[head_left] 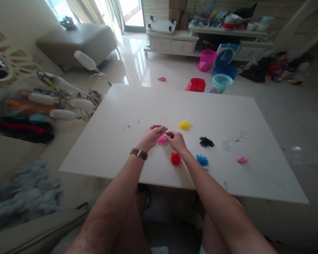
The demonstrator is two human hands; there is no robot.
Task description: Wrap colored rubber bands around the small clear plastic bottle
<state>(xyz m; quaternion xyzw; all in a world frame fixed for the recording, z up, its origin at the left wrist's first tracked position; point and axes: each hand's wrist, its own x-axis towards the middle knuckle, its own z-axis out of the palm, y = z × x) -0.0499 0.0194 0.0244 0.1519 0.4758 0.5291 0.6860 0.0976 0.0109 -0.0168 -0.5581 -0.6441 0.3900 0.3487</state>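
Observation:
My left hand (pixel 151 135), with a brown strap watch (pixel 139 153) on its wrist, is closed with a small blue piece (pixel 163 129) at its fingertips. My right hand (pixel 176 140) is beside it, thumb and fingers pinched over the pink pile (pixel 162 140); what they hold is too small to make out. The piles look like tiny bands or strips. Around the hands lie a yellow pile (pixel 185 125), a red pile (pixel 176 159), a blue pile (pixel 202 160) and a black pile (pixel 206 142).
The white table (pixel 95 151) also bears a clear plastic container (pixel 234 140), a purple-pink object (pixel 242 159) and a few loose bits (pixel 128 126) at left. Past its far edge stand a red bin (pixel 196 85) and a light-blue basket (pixel 221 83). A lamp (pixel 82 104) is near the left edge.

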